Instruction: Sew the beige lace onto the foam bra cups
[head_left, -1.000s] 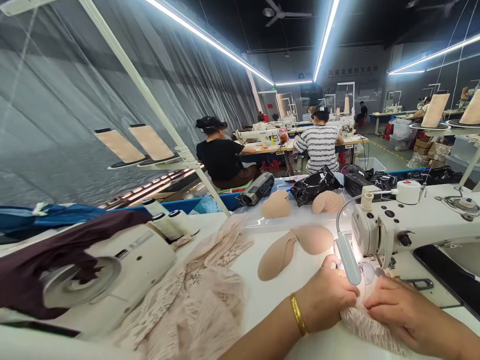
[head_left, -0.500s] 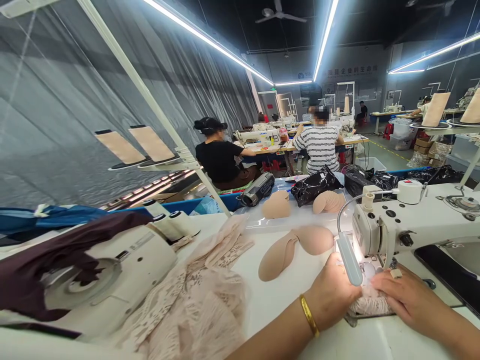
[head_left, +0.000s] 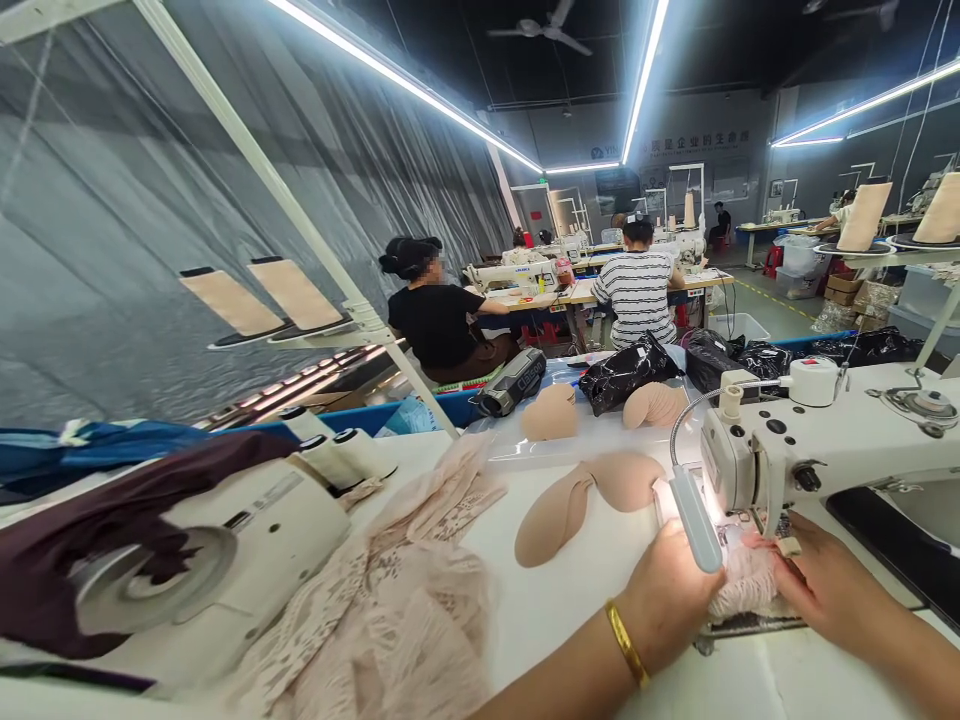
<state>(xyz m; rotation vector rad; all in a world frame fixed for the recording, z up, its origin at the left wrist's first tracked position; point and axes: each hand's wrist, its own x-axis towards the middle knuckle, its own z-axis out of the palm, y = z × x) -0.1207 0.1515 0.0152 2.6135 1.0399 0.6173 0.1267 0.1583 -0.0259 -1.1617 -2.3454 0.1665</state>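
A bunched piece of pale pink lace fabric (head_left: 746,588) lies under the needle area of a white sewing machine (head_left: 757,455). My left hand (head_left: 671,595), a gold bangle at its wrist, is closed at the fabric's left side, with its fingertips partly behind the grey lamp (head_left: 696,520). From the right, my right hand (head_left: 832,580) grips the fabric's edge between thumb and fingers, close to the presser foot. Joined beige bra cups (head_left: 555,518) rest on the table left of the machine. The needle itself is hard to make out in the glare.
Loose beige lace (head_left: 405,610) spreads across the table's left half. Beyond it stands another machine (head_left: 262,560) draped with dark cloth (head_left: 45,540). Black plastic bags (head_left: 628,372) and more cups (head_left: 549,412) lie at the back. Two co-workers (head_left: 639,290) sit ahead.
My right hand has shifted slightly right and its fingers have drawn back from over the fabric to its edge. My left hand stays nearly in place. The whole view has shifted a little.
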